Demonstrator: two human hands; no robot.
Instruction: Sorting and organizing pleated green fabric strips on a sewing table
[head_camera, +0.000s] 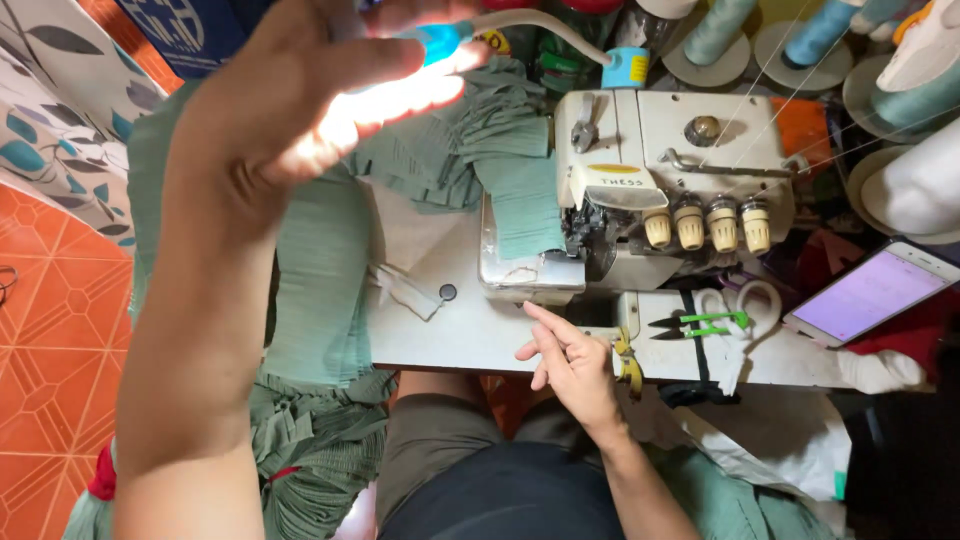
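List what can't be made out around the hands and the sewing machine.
Head view:
- Lamp head: hidden behind the raised left hand, glare washing out its fingers.
- Needle area of the sewing machine: dark, covered by green fabric.
- Phone screen: too small.
- Thread cones: cut off by the top edge.

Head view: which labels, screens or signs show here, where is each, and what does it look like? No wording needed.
Phone: right edge of the table, lying tilted, lit pale violet screen, white frame.
Oval label: on the front of the sewing machine, yellow with dark print.
Round sticker: top centre beside the lamp, yellow with red, partly hidden.
Blue panel: top left corner, blue with white print, cut off by the frame.
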